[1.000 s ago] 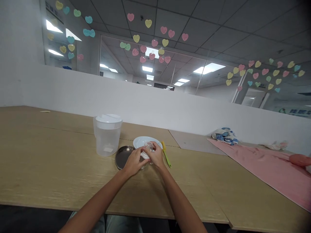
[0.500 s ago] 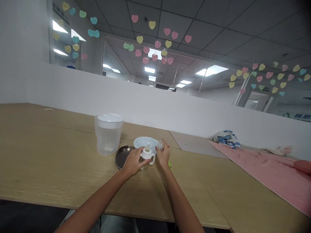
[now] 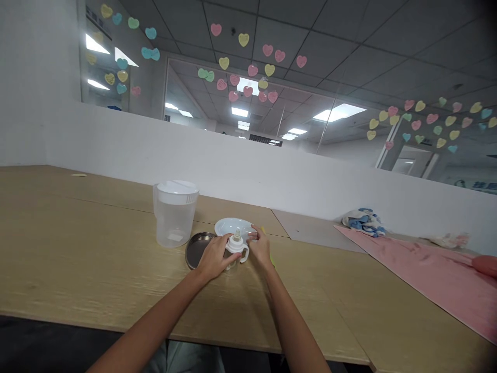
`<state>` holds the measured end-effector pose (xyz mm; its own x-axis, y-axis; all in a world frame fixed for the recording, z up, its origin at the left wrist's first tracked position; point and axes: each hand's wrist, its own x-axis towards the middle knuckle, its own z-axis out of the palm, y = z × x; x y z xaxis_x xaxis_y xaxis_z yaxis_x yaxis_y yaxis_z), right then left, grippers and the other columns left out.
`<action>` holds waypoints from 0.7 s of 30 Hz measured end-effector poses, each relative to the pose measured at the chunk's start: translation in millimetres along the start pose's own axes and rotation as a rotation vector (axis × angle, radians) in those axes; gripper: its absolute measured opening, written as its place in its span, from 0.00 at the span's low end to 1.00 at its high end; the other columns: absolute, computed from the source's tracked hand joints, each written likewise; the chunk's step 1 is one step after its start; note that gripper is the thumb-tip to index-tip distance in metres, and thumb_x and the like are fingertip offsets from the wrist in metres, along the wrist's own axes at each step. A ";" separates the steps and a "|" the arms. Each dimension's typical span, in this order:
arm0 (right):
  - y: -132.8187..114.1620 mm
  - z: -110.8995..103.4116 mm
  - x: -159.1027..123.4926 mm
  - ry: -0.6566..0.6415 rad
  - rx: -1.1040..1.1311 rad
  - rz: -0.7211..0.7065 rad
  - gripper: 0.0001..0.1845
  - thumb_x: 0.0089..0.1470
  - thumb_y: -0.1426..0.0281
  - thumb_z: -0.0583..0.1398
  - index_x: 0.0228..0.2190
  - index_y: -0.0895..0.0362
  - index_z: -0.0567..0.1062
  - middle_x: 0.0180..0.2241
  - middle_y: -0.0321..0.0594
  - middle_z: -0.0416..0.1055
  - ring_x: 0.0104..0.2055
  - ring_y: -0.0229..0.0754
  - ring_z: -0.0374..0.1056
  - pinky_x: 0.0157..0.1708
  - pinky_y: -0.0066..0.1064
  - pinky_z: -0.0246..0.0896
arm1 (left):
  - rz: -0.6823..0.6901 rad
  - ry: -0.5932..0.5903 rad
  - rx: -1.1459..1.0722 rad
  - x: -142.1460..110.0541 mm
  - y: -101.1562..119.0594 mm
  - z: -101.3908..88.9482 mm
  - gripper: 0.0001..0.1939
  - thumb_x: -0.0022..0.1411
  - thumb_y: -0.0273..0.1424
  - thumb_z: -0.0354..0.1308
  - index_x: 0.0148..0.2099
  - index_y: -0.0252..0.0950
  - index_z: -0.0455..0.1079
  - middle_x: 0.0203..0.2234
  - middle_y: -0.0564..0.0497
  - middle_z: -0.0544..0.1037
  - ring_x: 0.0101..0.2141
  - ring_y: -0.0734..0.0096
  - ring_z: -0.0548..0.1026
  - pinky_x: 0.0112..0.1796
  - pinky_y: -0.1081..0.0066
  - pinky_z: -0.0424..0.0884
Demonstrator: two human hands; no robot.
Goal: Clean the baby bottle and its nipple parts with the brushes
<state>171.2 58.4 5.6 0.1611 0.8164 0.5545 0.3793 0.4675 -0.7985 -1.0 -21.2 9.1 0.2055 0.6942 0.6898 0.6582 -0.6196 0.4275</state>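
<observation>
A baby bottle (image 3: 235,245) with a white collar, side handles and a pale teat on top stands upright on the table. My left hand (image 3: 213,256) is wrapped round its left side, thumb across the front. Just right of the bottle, my right hand (image 3: 259,247) is closed on a small clear cap (image 3: 250,234), mostly hidden by the fingers. Behind both hands lies a white plate (image 3: 229,224). A round dark metal dish (image 3: 196,249) sits left of the bottle, beside my left hand. Something yellow-green (image 3: 272,260) shows partly behind my right wrist.
A lidded clear plastic pitcher (image 3: 175,215) stands at the left behind the dish. To the right are a pink cloth (image 3: 419,269), a crumpled blue-and-white cloth (image 3: 363,223) and a red rounded object (image 3: 484,265). A white wall (image 3: 248,176) bounds the table's back.
My right hand has shifted slightly, turning the clear cap so that less of it shows. My left hand stays on the baby bottle.
</observation>
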 end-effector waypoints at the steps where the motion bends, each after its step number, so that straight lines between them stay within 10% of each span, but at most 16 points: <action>1: 1.6 0.8 0.1 -0.015 0.005 -0.007 0.27 0.33 0.75 0.54 0.41 0.59 0.73 0.27 0.37 0.72 0.28 0.40 0.68 0.34 0.32 0.63 | 0.002 0.002 -0.002 0.0 -0.3 0.3 0.25 0.57 0.45 0.54 0.53 0.36 0.61 0.45 0.44 0.73 0.45 0.59 0.69 0.46 0.62 0.63; 7: 0.4 2.0 -5.2 -0.065 -0.131 -0.039 0.27 0.40 0.75 0.50 0.44 0.59 0.72 0.23 0.36 0.74 0.31 0.42 0.70 0.38 0.33 0.60 | -0.009 -0.006 0.004 0.0 -0.6 1.2 0.26 0.57 0.45 0.54 0.53 0.36 0.60 0.46 0.43 0.72 0.46 0.58 0.69 0.46 0.62 0.63; 15: -23.2 -6.1 -13.2 0.016 -0.288 -0.136 0.17 0.52 0.65 0.52 0.19 0.55 0.76 0.22 0.42 0.73 0.30 0.44 0.68 0.44 0.38 0.53 | -0.026 -0.007 0.019 0.1 -2.0 2.5 0.26 0.57 0.45 0.54 0.54 0.37 0.60 0.46 0.43 0.73 0.46 0.58 0.70 0.45 0.62 0.64; 21: -52.9 -5.6 -26.1 -0.136 -0.269 -0.410 0.16 0.51 0.58 0.56 0.32 0.56 0.76 0.29 0.40 0.72 0.34 0.43 0.65 0.41 0.35 0.54 | -0.030 -0.008 -0.017 0.8 -4.0 4.4 0.26 0.56 0.42 0.55 0.54 0.37 0.60 0.47 0.43 0.72 0.47 0.58 0.69 0.47 0.62 0.63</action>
<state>152.0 10.5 34.6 -0.1637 0.6293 0.7598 0.6102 0.6697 -0.4232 -0.3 -16.5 5.3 0.1917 0.7156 0.6717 0.6516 -0.6046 0.4581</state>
